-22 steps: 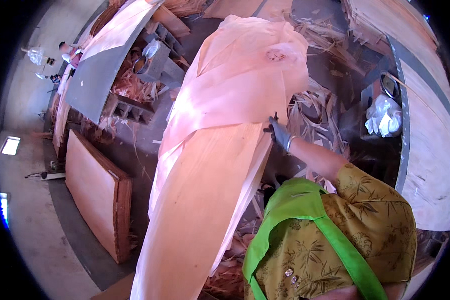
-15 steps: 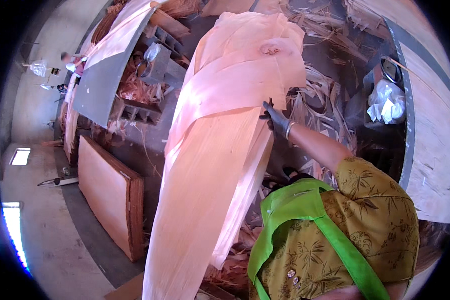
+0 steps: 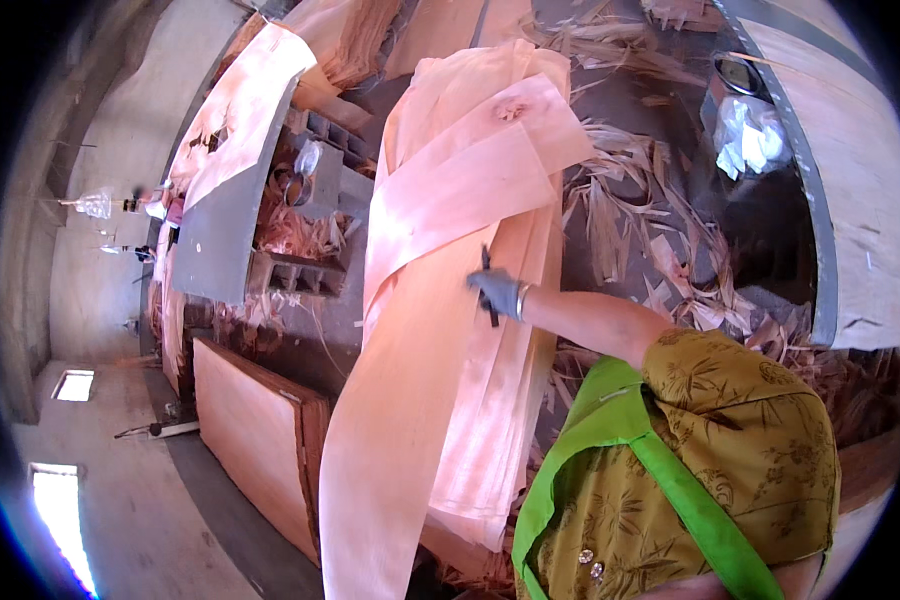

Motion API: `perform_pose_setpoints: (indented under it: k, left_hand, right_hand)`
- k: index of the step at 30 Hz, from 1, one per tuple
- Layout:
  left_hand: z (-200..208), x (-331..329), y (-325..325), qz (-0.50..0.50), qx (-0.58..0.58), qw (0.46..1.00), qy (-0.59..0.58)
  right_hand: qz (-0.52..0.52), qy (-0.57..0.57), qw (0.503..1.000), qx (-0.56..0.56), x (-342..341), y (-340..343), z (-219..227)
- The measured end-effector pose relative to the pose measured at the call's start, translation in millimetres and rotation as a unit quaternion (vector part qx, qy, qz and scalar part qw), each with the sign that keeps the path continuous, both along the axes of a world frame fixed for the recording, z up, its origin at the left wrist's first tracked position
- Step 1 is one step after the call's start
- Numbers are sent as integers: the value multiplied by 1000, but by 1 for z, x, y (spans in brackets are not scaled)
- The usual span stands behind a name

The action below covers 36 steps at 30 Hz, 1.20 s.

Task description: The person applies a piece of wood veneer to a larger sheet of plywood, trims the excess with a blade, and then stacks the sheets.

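Note:
My right hand [image 3: 500,293], in a grey glove, reaches in over the right edge of a long tan wood veneer sheet [image 3: 410,400]. Its fingers are closed round a thin black stick-like tool [image 3: 487,262], whose exact kind I cannot make out. Beneath lies a long pile of pinkish veneer [image 3: 495,440] with uneven layers. Across its far part sits a slanting strip of pale pink veneer [image 3: 460,195], and beyond that a piece with a knot [image 3: 510,108]. Of my left arm only a bit of skin shows at the lower edge; the hand is outside the picture.
A thick stack of boards [image 3: 255,425] stands at the left. Behind it are a grey-topped table [image 3: 215,245] and hollow blocks [image 3: 300,275]. Veneer scraps [image 3: 620,200] litter the floor. At right, a white plastic bag [image 3: 750,135] sits beside a long table [image 3: 865,220]. Another person is far left.
My right hand has moved from the pile's right edge leftward and nearer, onto the tan sheet. The pink strip lies differently, and more layers show along the right side. The view has shifted.

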<state>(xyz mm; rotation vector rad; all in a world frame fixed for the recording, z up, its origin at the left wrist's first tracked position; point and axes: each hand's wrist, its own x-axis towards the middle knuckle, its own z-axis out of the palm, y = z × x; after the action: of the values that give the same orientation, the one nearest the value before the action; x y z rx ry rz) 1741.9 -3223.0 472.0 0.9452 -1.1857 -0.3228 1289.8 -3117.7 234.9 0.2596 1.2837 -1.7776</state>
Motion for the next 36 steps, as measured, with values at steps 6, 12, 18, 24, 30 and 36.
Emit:
perform_pose_setpoints:
  k: [6,12,18,24,30,36]
  left_hand:
    - [-9,9,-49,-92,5,995,31]
    - [-15,2,-89,-186,22,981,52]
    - [-35,-73,-108,-305,54,949,53]
    - [-44,-164,-99,-404,71,910,64]
    - [-20,-287,-47,-516,55,850,92]
    - [30,-414,-3,-611,60,771,170]
  right_hand:
    - [85,-97,990,-54,192,18,-1]
    - [156,-16,988,-3,245,90,75]
    - [31,201,979,15,219,205,133]
    - [-205,265,940,69,217,331,178]
    - [-477,293,821,109,246,476,195]
    - [-711,312,624,89,296,651,196]
